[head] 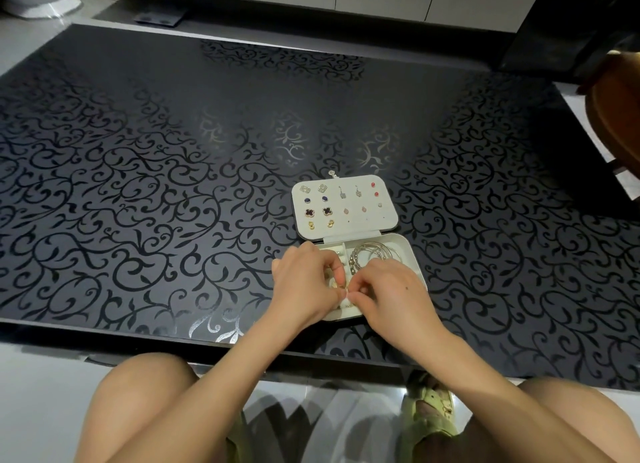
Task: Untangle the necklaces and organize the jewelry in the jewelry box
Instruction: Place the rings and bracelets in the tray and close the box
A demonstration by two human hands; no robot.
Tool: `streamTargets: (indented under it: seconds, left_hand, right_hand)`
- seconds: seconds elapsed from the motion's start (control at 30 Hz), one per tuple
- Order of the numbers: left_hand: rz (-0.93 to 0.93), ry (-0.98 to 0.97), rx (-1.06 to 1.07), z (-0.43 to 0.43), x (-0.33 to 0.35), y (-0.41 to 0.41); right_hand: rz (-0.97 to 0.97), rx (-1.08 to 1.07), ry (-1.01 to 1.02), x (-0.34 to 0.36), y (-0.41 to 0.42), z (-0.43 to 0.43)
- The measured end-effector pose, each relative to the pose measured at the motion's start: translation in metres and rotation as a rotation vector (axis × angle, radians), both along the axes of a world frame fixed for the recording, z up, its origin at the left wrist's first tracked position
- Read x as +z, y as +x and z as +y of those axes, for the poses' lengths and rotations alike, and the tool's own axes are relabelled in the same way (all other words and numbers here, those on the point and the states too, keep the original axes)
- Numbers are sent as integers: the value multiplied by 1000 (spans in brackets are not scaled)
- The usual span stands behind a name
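Note:
A white jewelry box [408,251] lies open on the black patterned table [173,185]. Its lid [298,227] lies flat behind it and holds several pairs of earrings. Silver bangles and chains [372,253] fill the box's right compartment. My left hand [306,282] and my right hand [391,291] hover over the box's front half with their fingertips meeting. Both pinch a small gold piece [337,285] between them; what exactly it is stays hidden by the fingers.
A small silver item [332,174] lies on the table just behind the lid. A wooden chair [616,116] stands at the right edge. My knees and a green sandal [433,403] show below the table's near edge.

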State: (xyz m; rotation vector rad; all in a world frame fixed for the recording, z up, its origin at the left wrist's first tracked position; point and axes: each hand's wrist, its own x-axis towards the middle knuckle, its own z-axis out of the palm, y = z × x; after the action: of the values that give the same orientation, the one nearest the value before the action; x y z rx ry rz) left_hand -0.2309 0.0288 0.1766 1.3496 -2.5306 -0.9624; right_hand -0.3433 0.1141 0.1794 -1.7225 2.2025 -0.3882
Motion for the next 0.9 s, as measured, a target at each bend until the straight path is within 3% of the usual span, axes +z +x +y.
streamTargets:
  seconds: [0.17, 0.4, 0.67, 0.9]
  left_hand:
    - [-3, 9, 13, 0, 1, -1]
    - [-22, 13, 6, -1, 1, -1]
    - [-11, 0, 4, -1, -1, -2]
    - [1, -6, 5, -2, -2, -1]
  right_hand:
    - [-73, -56, 96, 3, -4, -10]
    - [-31, 6, 158, 8, -3, -15]
    - [-162, -30, 289, 17, -8, -20]
    - [-69, -17, 141, 11, -5, -19]
